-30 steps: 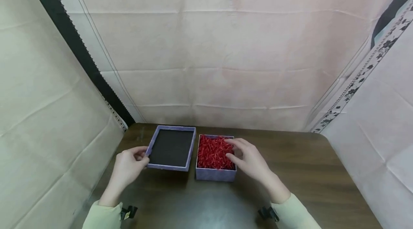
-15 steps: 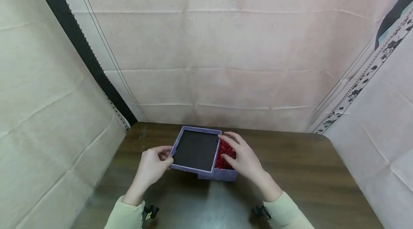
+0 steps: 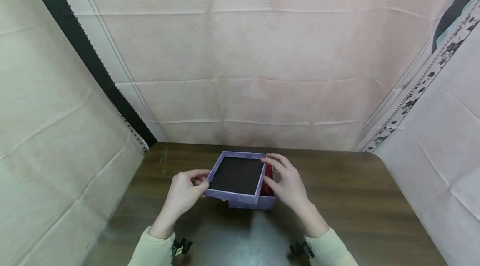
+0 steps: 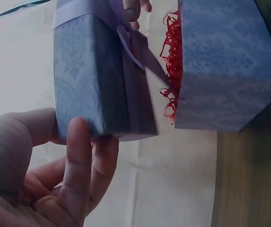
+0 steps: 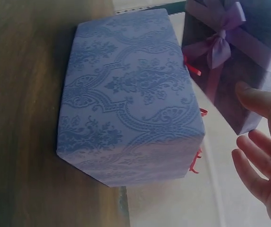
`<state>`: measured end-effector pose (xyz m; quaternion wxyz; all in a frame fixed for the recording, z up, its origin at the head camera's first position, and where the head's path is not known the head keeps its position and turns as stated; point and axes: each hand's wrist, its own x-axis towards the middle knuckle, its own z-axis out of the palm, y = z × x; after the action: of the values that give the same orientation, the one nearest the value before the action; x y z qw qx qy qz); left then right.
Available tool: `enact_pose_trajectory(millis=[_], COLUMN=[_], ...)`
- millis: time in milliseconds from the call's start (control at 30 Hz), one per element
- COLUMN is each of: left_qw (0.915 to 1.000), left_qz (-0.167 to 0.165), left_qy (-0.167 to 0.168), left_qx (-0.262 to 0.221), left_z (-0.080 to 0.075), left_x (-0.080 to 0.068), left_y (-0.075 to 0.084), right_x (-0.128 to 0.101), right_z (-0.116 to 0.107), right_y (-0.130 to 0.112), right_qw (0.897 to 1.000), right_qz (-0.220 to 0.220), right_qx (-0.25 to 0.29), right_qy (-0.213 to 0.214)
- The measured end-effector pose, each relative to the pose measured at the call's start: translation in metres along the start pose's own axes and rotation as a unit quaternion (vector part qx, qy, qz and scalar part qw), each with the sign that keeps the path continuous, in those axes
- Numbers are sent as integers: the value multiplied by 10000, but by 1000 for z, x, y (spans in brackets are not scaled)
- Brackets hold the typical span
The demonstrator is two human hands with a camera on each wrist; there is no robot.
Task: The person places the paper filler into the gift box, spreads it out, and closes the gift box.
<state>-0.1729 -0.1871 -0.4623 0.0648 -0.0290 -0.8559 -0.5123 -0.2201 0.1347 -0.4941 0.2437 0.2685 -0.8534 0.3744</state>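
Observation:
A purple-blue box lid (image 3: 240, 174) with a dark lining hangs over the matching box (image 3: 252, 205), its lined side up. A lilac ribbon bow (image 5: 222, 35) sits on the lid's outer face. My left hand (image 3: 187, 189) pinches the lid's left edge between thumb and fingers. My right hand (image 3: 286, 182) is at the lid's right edge, fingers loosely bent, with the thumb against it in the right wrist view. Red shredded paper (image 3: 268, 180) shows in the strip of box left uncovered on the right; the rest is hidden under the lid.
The box stands on a dark brown wooden table (image 3: 337, 199), near its far edge. Pale cloth curtains (image 3: 243, 58) enclose the table at the back and both sides.
My left hand has carried the lid rightward from beside the box to over it, covering most of the red paper. My right hand has stayed near the box's right side, now meeting the lid's edge.

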Motion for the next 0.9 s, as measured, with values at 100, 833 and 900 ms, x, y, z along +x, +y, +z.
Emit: enact_pose_trajectory(millis=[100, 833, 900], left_qw=[9998, 9567, 9538], left_qz=[-40, 1851, 1901], left_qy=[57, 457, 473], left_qx=[-174, -2201, -2278], left_z=[1, 39, 43], left_x=[0, 4, 6], left_y=[1, -38, -42], right_x=[1, -19, -21], right_z=[-1, 3, 4], right_y=[1, -3, -4], right_qw=[9995, 9725, 9716], right_qz=[148, 1769, 1822], right_qx=[146, 1402, 1421], right_qy=[217, 578, 518])
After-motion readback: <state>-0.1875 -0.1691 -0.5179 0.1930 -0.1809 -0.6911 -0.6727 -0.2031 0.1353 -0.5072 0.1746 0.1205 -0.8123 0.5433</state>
